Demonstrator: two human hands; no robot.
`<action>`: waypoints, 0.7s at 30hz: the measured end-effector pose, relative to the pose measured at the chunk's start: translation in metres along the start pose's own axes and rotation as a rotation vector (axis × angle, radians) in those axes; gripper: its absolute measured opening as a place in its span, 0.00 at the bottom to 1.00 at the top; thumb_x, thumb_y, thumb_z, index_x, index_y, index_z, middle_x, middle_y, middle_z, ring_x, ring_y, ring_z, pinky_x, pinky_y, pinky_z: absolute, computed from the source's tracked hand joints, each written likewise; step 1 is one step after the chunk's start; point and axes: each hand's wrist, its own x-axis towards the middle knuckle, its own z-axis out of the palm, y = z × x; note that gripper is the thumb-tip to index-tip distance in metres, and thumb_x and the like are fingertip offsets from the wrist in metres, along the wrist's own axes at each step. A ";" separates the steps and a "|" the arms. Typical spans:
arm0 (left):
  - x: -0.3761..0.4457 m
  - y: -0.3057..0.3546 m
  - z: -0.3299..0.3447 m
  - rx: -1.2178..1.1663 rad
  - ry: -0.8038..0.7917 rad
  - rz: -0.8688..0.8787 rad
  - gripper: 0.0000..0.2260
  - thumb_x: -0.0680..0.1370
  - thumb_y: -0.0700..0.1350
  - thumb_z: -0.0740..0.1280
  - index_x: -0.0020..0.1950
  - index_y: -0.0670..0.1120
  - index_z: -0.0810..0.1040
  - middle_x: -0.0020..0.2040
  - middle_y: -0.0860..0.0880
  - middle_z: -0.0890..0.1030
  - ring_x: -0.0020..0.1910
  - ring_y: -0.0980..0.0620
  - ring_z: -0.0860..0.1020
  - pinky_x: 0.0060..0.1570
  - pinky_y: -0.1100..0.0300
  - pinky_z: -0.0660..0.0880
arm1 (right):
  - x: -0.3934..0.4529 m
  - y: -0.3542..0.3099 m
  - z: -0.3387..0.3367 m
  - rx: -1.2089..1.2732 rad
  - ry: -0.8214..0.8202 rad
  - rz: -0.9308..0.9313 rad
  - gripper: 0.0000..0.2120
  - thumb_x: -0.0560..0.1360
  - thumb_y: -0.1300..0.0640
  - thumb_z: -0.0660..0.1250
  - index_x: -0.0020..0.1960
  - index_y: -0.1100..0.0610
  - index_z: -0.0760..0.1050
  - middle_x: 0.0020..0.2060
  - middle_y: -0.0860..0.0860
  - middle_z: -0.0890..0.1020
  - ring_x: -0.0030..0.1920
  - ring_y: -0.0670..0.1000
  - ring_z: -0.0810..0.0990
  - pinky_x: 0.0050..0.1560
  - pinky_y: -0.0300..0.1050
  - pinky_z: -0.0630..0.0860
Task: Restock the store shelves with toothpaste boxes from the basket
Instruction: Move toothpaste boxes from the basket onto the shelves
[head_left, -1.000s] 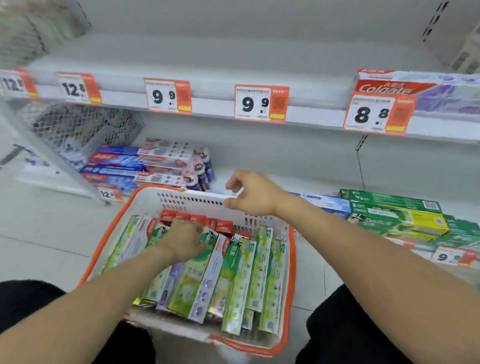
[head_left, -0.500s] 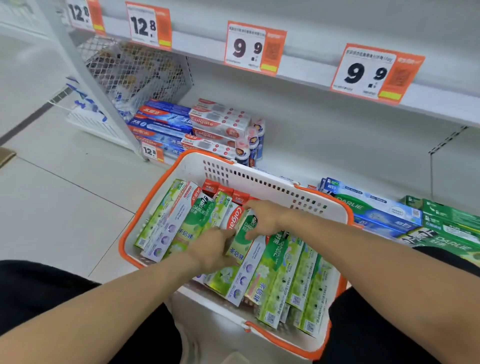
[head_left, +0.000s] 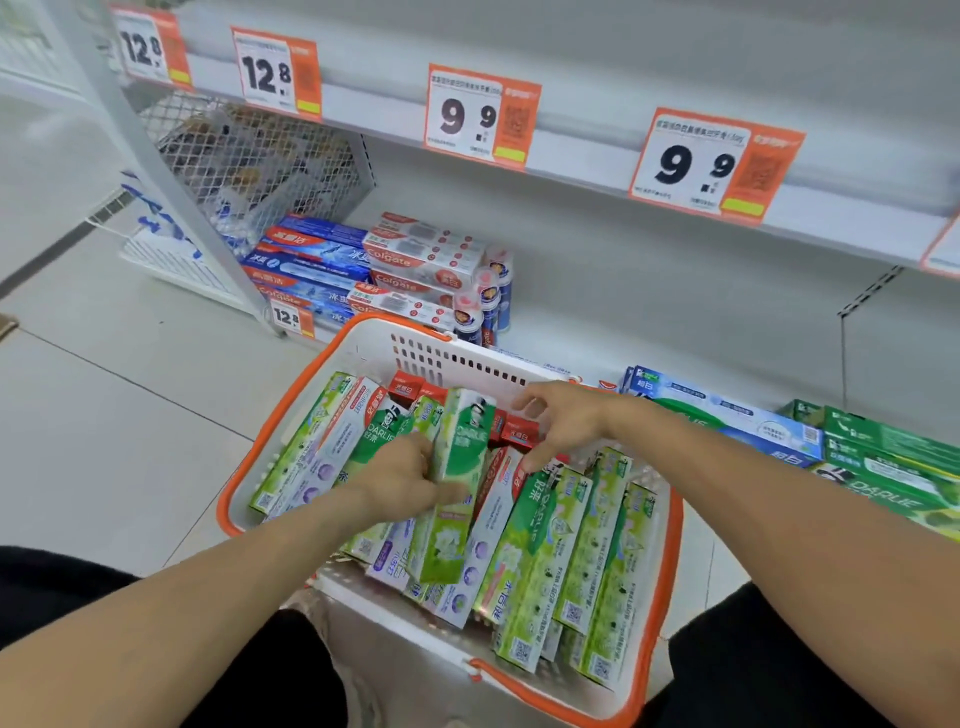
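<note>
Green Darlie toothpaste box (head_left: 460, 483) gripped by left hand (head_left: 400, 480), part-lifted in basket (head_left: 249, 457); right hand (head_left: 563, 421) beside, fingers spread, empty. Next: carry to shelf.

The bottom shelf (head_left: 649, 312) shows a bare white stretch between the stacked Colgate boxes (head_left: 410, 260) on the left and the blue Darlie boxes (head_left: 727, 415) on the right, open from the front. Above it, the upper shelf edge (head_left: 582, 171) with hanging price tags (head_left: 480, 117) limits the height of any reach. The white basket (head_left: 431, 348) stands just in front of this gap, its far wall partly blocking the low approach. Inside the basket, toothpaste boxes (head_left: 540, 545) lie packed side by side. A mesh rack (head_left: 249, 156) and slanted white post (head_left: 156, 171) close off the left.
</note>
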 end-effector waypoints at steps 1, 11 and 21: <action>-0.002 0.004 -0.003 -0.126 -0.004 -0.008 0.11 0.75 0.46 0.76 0.50 0.44 0.77 0.36 0.52 0.82 0.31 0.56 0.79 0.34 0.62 0.75 | -0.003 0.005 -0.001 -0.110 -0.018 0.020 0.40 0.66 0.48 0.81 0.72 0.50 0.67 0.68 0.48 0.73 0.65 0.54 0.75 0.64 0.50 0.74; -0.022 0.025 0.023 -0.452 -0.149 -0.055 0.07 0.82 0.44 0.65 0.56 0.55 0.72 0.46 0.56 0.74 0.43 0.58 0.75 0.43 0.63 0.74 | -0.040 0.028 0.046 -0.478 -0.033 -0.044 0.42 0.65 0.42 0.80 0.74 0.51 0.68 0.69 0.52 0.73 0.68 0.56 0.72 0.68 0.52 0.71; -0.029 0.037 0.036 -0.569 -0.128 -0.119 0.33 0.79 0.62 0.63 0.79 0.47 0.61 0.80 0.48 0.62 0.78 0.45 0.60 0.77 0.47 0.54 | -0.075 0.035 0.041 -0.020 0.236 -0.175 0.22 0.64 0.44 0.81 0.54 0.49 0.79 0.50 0.46 0.73 0.51 0.47 0.74 0.52 0.44 0.73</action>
